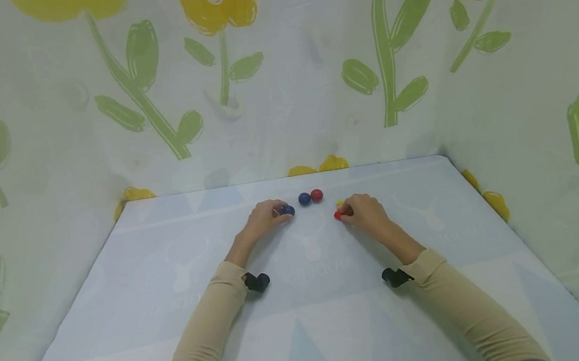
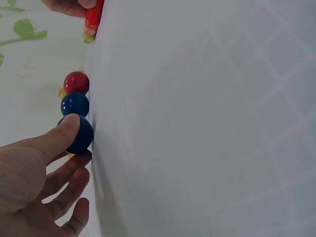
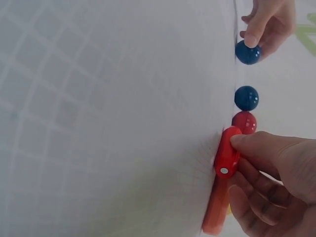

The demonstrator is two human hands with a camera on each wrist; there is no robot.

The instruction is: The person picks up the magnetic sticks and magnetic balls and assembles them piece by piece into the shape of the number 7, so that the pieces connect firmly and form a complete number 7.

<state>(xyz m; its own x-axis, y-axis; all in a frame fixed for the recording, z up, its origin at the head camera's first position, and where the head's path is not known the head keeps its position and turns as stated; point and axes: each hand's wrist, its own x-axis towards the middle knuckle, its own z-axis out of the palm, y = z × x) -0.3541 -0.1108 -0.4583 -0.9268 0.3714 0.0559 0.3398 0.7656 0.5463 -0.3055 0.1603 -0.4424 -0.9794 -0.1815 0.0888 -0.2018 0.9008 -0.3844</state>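
Note:
In the head view my left hand (image 1: pixel 263 220) pinches a dark blue ball (image 1: pixel 288 211) between thumb and fingers, at the far part of the table. A second blue ball (image 3: pixel 246 98) and a red ball (image 1: pixel 317 196) sit side by side just beyond it. My right hand (image 1: pixel 366 214) holds a short red stick (image 3: pixel 227 153) with a silver dot on its end, between thumb and index finger. An orange-red stick (image 3: pixel 216 208) lies below that one in the right wrist view. Something yellow (image 1: pixel 340 203) shows behind the right fingers, mostly hidden.
The pale cloth-covered table (image 1: pixel 298 336) ends at a flower-printed curtain (image 1: pixel 299 83) close behind the balls. Similar curtains stand to the left and right. Each wrist carries a small black camera (image 1: pixel 257 282).

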